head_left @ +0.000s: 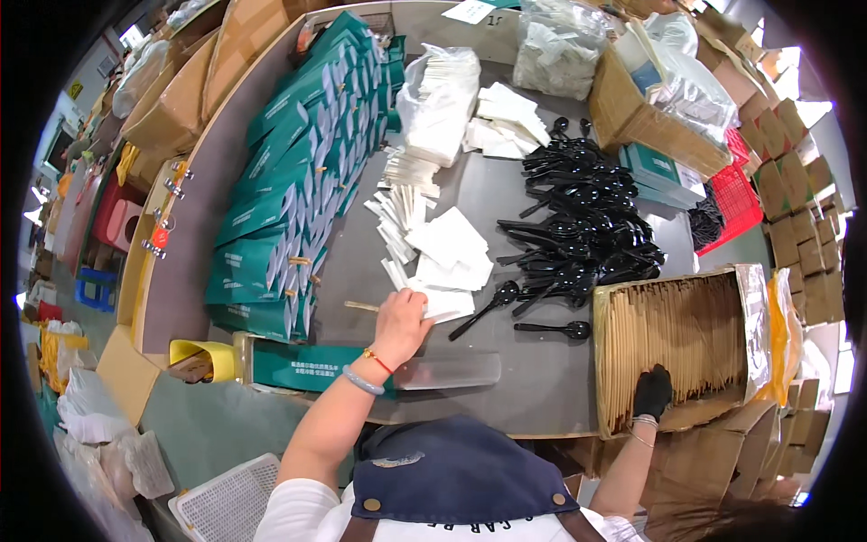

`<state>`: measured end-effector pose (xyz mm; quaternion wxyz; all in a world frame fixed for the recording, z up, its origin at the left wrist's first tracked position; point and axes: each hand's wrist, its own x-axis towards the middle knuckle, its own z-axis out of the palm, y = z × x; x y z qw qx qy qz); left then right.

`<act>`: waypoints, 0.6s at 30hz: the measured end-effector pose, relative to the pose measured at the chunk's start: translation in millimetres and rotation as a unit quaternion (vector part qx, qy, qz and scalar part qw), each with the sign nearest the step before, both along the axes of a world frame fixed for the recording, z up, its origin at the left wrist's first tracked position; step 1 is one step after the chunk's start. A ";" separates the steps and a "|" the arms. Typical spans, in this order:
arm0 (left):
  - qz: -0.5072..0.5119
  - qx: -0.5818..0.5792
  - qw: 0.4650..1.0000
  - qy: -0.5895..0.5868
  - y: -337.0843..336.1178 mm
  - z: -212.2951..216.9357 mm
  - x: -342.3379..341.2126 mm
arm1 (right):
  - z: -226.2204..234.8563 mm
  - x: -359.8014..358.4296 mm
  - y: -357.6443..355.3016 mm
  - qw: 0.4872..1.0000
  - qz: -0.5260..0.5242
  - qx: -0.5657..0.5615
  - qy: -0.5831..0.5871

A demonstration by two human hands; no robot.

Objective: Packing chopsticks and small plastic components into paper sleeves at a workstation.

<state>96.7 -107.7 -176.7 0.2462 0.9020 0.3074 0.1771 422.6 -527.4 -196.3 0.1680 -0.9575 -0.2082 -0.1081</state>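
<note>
Grey counter [542, 388], ringed by cartons in a workshop, carries loosely fanned white packets [449, 248] at its middle. Over their near end the left hand [402, 321] bends its bare fingers, partly closed; whether they pinch a packet I cannot tell. A thin tan stick [361, 307] pokes out beside them and could be knocked askew. Because the packets overlap, pulling one might drag its neighbours along, perhaps into the nearby black spoon [485, 310]. Beneath the left wrist lies a green sleeve [302, 366], which a low forearm or bangle [363, 380] could shift. At right, the black-gloved right hand [652, 391] reaches onto tightly packed tan pieces [668, 334] in a carton [757, 316]; its grip is unclear, and tight packing could bring several out together.
</note>
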 end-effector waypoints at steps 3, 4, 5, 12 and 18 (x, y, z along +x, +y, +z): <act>-0.016 -0.007 1.000 0.026 0.7 -3.8 -0.7 | 10.6 -7.5 16.8 0.994 -0.066 -0.053 0.070; -0.020 -0.008 0.999 0.027 0.7 -4.1 -2.8 | 24.4 -12.8 26.4 0.989 -0.069 -0.109 0.078; -0.015 -0.019 0.999 0.021 1.1 -4.5 -2.7 | 27.1 -14.8 27.7 0.988 -0.074 -0.109 0.077; -0.027 -0.087 0.996 -0.010 1.5 -1.7 -5.6 | 45.8 -15.8 41.9 0.967 -0.093 -0.176 0.156; -0.066 -0.341 0.937 0.032 -1.9 53.3 -29.9 | 29.9 -8.6 19.9 0.969 -0.178 0.084 0.151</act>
